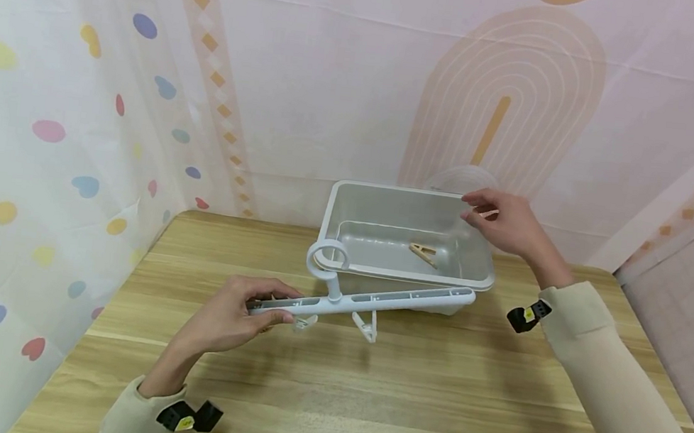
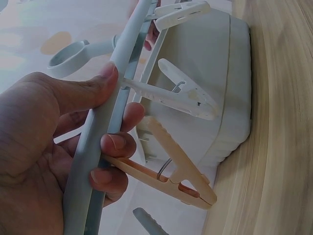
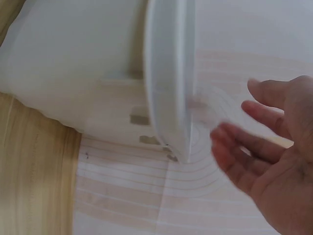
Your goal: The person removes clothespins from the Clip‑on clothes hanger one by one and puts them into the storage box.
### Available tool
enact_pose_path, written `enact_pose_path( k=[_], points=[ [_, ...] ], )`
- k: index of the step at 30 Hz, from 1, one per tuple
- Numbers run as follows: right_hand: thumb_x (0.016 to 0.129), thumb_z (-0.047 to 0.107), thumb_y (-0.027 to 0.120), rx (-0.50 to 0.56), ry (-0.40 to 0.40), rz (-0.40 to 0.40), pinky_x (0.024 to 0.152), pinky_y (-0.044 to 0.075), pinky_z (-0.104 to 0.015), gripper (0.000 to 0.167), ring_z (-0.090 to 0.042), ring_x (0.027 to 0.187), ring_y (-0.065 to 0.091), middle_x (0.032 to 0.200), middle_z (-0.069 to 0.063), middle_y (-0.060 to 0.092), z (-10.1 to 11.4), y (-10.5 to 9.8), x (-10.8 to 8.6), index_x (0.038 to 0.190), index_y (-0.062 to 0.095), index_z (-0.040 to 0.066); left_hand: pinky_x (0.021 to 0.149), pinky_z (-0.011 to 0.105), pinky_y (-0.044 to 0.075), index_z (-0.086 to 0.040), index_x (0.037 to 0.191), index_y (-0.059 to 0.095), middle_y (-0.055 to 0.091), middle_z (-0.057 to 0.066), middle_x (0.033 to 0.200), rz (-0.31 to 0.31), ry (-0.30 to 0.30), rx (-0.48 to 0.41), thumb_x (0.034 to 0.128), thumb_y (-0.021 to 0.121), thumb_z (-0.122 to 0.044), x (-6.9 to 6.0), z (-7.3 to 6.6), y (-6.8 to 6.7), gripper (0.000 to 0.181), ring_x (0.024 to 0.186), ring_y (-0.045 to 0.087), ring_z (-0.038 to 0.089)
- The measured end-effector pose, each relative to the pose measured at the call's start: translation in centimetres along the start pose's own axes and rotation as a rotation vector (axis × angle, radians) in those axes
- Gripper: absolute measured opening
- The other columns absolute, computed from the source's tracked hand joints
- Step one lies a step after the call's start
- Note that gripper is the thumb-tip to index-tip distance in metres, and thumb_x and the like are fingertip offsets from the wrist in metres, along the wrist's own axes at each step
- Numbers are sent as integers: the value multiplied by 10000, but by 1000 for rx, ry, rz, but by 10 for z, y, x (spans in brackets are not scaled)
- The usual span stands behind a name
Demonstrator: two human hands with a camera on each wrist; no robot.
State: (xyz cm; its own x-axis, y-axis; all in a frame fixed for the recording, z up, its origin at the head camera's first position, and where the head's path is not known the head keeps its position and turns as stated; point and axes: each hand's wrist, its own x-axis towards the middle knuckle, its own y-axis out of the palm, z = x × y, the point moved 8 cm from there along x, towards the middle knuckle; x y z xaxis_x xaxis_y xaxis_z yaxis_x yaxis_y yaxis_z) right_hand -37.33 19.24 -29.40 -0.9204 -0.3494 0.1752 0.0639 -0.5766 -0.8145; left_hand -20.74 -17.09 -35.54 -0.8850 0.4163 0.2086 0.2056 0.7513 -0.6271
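My left hand grips one end of a pale blue-grey clip hanger, thumb on top and fingers curled underneath. A ring-shaped hook rises from its bar. In the left wrist view, white clothespins and a peach clothespin hang from the bar, with part of a grey-blue one lower down. Behind the hanger stands a light grey plastic bin, a tan clothespin lying on its floor. Over the bin's back right corner, my right hand hovers with loosely bent fingers, holding nothing.
The bin stands at the back of a wood-grain table, close to a patterned curtain. More curtain with coloured dots hangs along the left side. The hanger's far end reaches across the bin's front.
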Motion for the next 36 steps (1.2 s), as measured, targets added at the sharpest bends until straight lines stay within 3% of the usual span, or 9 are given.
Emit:
enact_pose_path(
  k=[4, 9, 20, 36],
  points=[
    [1038, 298, 609, 2, 53, 38, 1058, 489, -575, 448, -452, 1321, 548, 1473, -225, 554, -6, 3, -2, 1409, 589, 48, 534, 229, 482, -246, 1145, 763, 760, -61, 982, 0, -6, 5, 891, 814, -221, 0, 0, 0, 261, 647, 573, 61],
    [1042, 377, 593, 22, 71, 55, 1097, 445, -608, 525, -451, 1387, 478, 1551, -208, 476, -6, 2, -8, 1476, 526, 89, 530, 236, 498, -232, 1146, 763, 759, -49, 979, -2, -7, 6, 887, 815, -202, -1, 0, 0, 266, 634, 581, 54],
    [1031, 403, 608, 66, -1, 53, 1155, 380, -607, 618, -394, 1470, 389, 1611, -131, 415, 6, 1, -23, 1546, 433, 111, 534, 243, 513, -233, 1149, 762, 760, -48, 984, -4, -15, -1, 899, 806, -227, -2, 1, 0, 254, 621, 589, 53],
    [1015, 340, 650, 103, -89, -26, 1156, 383, -579, 627, -345, 1483, 381, 1640, -88, 377, 20, 4, -50, 1565, 411, 154, 539, 249, 528, -220, 1154, 760, 754, -48, 959, -8, -17, -12, 905, 799, -216, -1, -2, 1, 252, 622, 602, 55]
  ],
)
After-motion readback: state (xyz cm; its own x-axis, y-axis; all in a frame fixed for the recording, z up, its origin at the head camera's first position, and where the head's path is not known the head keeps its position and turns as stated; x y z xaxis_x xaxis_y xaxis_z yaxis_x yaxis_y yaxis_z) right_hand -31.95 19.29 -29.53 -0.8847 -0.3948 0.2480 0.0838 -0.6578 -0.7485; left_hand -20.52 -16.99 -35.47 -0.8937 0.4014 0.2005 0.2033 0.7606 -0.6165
